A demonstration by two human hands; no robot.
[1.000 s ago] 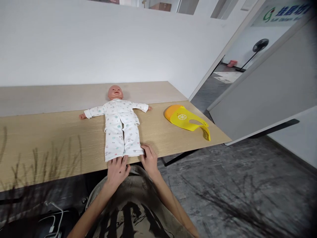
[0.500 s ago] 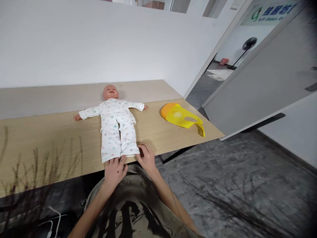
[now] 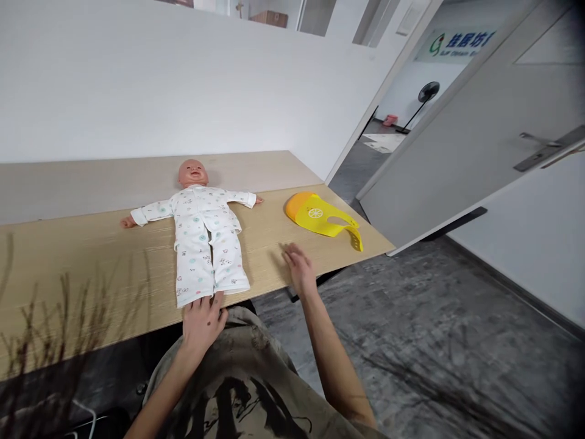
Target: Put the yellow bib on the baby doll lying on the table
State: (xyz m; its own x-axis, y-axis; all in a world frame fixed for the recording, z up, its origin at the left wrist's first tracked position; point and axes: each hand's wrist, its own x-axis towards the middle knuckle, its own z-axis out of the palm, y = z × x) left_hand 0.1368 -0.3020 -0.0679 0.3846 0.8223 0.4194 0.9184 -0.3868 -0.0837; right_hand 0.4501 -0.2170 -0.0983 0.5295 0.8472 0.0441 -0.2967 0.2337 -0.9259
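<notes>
A baby doll lies face up on the table, arms spread, dressed in a white printed top and matching trousers. My left hand rests at the hem of the trouser leg on the left, its fingers stretched out over the table edge. Away from the doll, my right hand hovers over the front of the table with fingers apart and nothing in them. Beyond it, nearer the table's right end, lies a yellow bib with an orange pocket and a curved neck strap.
The wooden table runs along a white wall. To the right stands a grey door, with a doorway beside it showing a black fan. Dark grey floor lies below the table's right end.
My right hand has left the trouser hem and moved right, towards the bib. My left hand stays at the other trouser leg. The view has shifted slightly to the right.
</notes>
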